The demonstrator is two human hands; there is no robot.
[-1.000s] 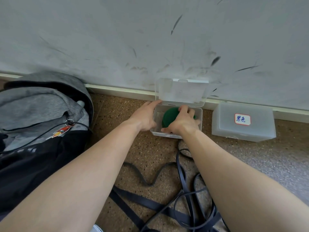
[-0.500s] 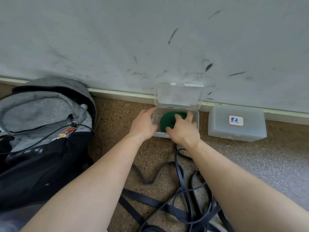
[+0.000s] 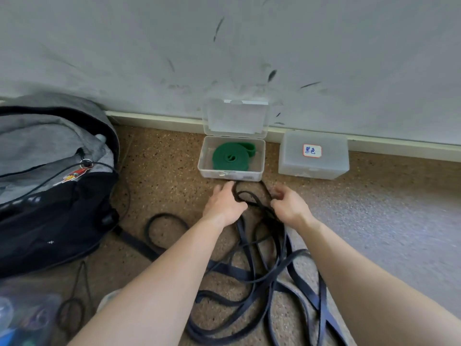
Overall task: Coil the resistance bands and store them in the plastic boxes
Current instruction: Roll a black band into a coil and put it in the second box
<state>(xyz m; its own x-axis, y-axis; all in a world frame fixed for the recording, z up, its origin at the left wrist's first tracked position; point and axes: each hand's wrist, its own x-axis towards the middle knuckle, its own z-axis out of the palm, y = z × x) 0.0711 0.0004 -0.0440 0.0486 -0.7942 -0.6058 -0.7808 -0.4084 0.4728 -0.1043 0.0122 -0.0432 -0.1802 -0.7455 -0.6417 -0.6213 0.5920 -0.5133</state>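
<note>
Green coiled band (image 3: 230,157) in open clear plastic box (image 3: 230,175); black rubber bands (image 3: 259,270) tangled on floor (image 3: 162,171).
Left hand (image 3: 224,206) fingers clamp a black loop; right hand (image 3: 290,208) fingers curled, grip unclear. Risk: pulling tightens the tangle.

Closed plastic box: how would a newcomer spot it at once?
Look along the baseboard under the wall. Two translucent boxes sit there; the closed box is rightmost. Unlike the open box holding a green band, it carries a handwritten label.
</note>
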